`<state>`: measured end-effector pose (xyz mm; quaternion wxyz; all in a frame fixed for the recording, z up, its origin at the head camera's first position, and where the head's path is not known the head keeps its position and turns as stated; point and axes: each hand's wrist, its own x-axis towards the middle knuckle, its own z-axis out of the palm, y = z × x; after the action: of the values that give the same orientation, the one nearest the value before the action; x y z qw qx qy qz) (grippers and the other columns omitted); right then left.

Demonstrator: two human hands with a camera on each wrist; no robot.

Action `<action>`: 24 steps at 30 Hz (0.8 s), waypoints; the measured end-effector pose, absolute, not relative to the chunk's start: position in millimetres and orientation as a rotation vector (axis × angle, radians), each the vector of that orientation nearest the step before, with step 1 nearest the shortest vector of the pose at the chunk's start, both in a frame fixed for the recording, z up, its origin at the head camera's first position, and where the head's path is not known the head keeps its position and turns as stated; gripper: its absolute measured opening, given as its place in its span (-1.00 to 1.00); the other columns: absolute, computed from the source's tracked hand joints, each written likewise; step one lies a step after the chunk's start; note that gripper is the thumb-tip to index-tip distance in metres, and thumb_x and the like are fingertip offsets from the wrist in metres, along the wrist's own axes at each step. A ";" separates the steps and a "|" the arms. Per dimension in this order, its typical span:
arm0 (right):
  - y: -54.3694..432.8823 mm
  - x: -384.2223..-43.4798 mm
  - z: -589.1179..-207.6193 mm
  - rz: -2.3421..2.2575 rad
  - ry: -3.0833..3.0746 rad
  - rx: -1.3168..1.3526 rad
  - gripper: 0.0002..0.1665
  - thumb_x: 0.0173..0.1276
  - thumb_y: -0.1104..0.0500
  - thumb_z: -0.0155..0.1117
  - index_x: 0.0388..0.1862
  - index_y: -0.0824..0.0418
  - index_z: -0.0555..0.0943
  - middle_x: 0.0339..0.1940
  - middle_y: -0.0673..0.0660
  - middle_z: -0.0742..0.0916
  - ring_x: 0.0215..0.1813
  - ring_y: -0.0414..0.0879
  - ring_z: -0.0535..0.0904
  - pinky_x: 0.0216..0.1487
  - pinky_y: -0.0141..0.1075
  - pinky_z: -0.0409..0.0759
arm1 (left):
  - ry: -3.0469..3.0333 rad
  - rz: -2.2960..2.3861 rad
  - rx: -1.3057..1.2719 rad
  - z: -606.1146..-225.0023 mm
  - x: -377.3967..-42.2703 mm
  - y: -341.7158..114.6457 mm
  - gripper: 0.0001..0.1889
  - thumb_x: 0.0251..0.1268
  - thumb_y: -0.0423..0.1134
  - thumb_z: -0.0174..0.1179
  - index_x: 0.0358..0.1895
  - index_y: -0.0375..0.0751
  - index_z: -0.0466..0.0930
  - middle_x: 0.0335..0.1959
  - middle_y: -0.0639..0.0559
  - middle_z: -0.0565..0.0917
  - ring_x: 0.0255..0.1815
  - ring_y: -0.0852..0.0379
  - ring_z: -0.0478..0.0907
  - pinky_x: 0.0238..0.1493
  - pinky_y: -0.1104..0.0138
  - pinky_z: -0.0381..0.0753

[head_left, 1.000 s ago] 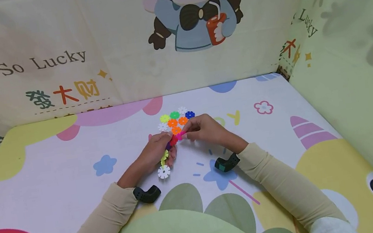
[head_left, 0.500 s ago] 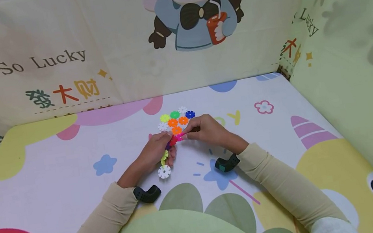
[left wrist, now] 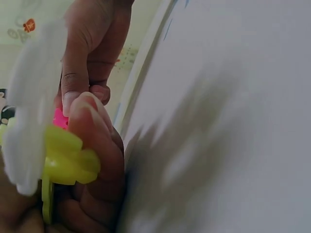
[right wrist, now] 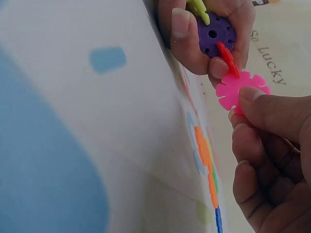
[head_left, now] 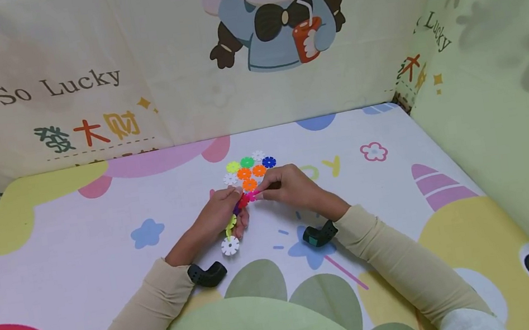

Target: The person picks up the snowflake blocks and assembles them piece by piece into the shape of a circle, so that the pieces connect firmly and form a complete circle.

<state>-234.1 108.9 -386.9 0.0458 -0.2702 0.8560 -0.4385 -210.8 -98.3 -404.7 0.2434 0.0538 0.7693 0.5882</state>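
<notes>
My left hand (head_left: 216, 217) grips a chain of toothed plastic snowflake discs joined edge to edge. A white disc (left wrist: 34, 111) hangs at the near end of the chain, followed by yellow discs (left wrist: 73, 165). Further along, a purple disc (right wrist: 221, 38) sits between the left fingers, with a red disc (right wrist: 227, 58) standing edge-on beside it. My right hand (head_left: 293, 186) pinches a pink disc (right wrist: 229, 92) between thumb and forefinger. In the right wrist view the pink disc's edge meets the red one; how deep the slots are engaged I cannot tell.
Just beyond the hands, several loose discs lie flat on the patterned tabletop (head_left: 107, 277), among them an orange disc (head_left: 258, 171), a green disc (head_left: 247, 162) and a blue disc (head_left: 268, 162). A printed cloth wall (head_left: 182, 86) rises behind the table, another at the right.
The pink disc, pinched in the right hand, has shifted slightly left toward the red disc. The chain's white end has moved a little left. Both hands keep their grip.
</notes>
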 end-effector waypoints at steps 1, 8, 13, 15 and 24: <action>109.0 -234.0 -387.1 -1.348 2.606 -0.831 -0.94 0.20 0.32 0.44 -0.33 0.25 0.78 -0.43 -0.02 0.71 -0.38 -0.10 0.51 -0.33 -0.38 0.55 | 2.106 1.599 0.156 -405.0 -210.8 -98.3 -0.55 0.61 -0.03 -0.24 -0.22 -0.38 0.46 -0.57 -0.17 0.56 -0.73 -0.02 0.53 -0.59 0.35 0.57; 107.6 -233.2 -388.4 -1.357 2.613 -0.937 -0.94 0.19 0.34 0.44 -0.33 0.26 0.78 -0.49 -0.04 0.68 -0.43 -0.10 0.46 -0.39 -0.39 0.49 | 2.119 1.563 0.176 -402.9 -208.5 -97.9 -0.53 0.60 -0.01 -0.23 -0.24 -0.37 0.48 -0.59 -0.18 0.55 -0.72 -0.02 0.53 -0.57 0.35 0.57; 107.7 -232.1 -386.8 -1.318 2.628 -0.936 -0.94 0.20 0.32 0.44 -0.33 0.26 0.78 -0.49 -0.05 0.67 -0.42 -0.11 0.47 -0.38 -0.39 0.50 | 2.140 1.557 0.183 -404.8 -208.9 -96.6 -0.53 0.60 -0.01 -0.24 -0.23 -0.37 0.49 -0.59 -0.18 0.56 -0.72 -0.05 0.54 -0.57 0.32 0.58; 108.4 -232.3 -386.4 -1.299 2.637 -0.913 -0.94 0.21 0.31 0.44 -0.32 0.25 0.77 -0.47 -0.04 0.68 -0.40 -0.11 0.48 -0.36 -0.38 0.52 | 2.148 1.557 0.191 -405.3 -209.4 -95.7 -0.54 0.60 -0.02 -0.24 -0.22 -0.36 0.49 -0.57 -0.19 0.56 -0.70 -0.07 0.55 -0.55 0.30 0.60; 110.5 -236.8 -387.5 -1.277 2.693 -0.747 -0.92 0.26 0.27 0.41 -0.25 0.21 0.73 -0.40 -0.01 0.71 -0.39 -0.11 0.55 -0.35 -0.35 0.57 | 2.081 1.646 0.203 -406.1 -212.1 -94.1 -0.55 0.56 0.04 -0.13 -0.21 -0.36 0.43 -0.53 -0.21 0.58 -0.62 -0.09 0.61 -0.45 0.29 0.64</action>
<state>-236.8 110.5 -387.5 0.0347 -0.2430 0.8760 -0.4153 -212.1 -94.1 -406.1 0.2377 0.0742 0.7596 0.6009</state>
